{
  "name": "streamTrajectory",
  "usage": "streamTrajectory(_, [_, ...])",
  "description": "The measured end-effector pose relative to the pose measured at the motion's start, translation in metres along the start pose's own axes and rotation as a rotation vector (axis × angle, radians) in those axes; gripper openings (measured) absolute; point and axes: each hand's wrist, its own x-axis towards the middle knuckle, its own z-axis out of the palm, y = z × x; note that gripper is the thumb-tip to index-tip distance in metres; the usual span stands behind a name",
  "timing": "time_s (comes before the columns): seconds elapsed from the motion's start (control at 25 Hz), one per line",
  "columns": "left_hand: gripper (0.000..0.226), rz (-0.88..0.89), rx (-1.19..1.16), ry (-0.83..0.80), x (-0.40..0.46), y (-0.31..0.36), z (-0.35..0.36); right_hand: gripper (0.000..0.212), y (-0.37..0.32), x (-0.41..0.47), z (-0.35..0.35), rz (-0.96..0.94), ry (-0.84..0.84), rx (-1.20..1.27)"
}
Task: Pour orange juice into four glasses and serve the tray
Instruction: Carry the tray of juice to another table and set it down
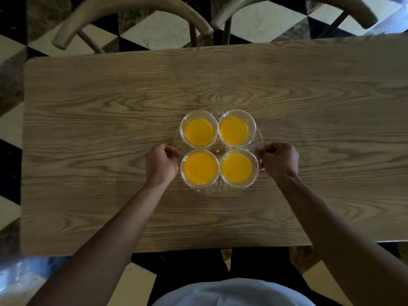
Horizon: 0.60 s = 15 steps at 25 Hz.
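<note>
A round clear glass tray (217, 149) lies at the middle of the wooden table (110, 107). On it stand several clear glasses of orange juice in a square: two at the far side (199, 131) (234, 130) and two at the near side (200, 168) (236, 168). My left hand (160, 164) is closed on the tray's left rim. My right hand (278, 159) is closed on its right rim. The tray's edges are hard to make out against the wood.
Two curved wooden chair backs (132, 16) (309, 9) stand along the table's far edge. A black-and-white tiled floor (159, 29) surrounds the table. My torso (231, 292) is at the near edge.
</note>
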Motion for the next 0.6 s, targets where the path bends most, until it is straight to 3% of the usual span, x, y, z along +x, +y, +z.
streamTrajectory(0.6, [0.007, -0.011, -0.009, 0.000, 0.0031, -0.0010, 0.0066, 0.010, 0.0016, 0.0033, 0.0022, -0.021, 0.003, -0.016])
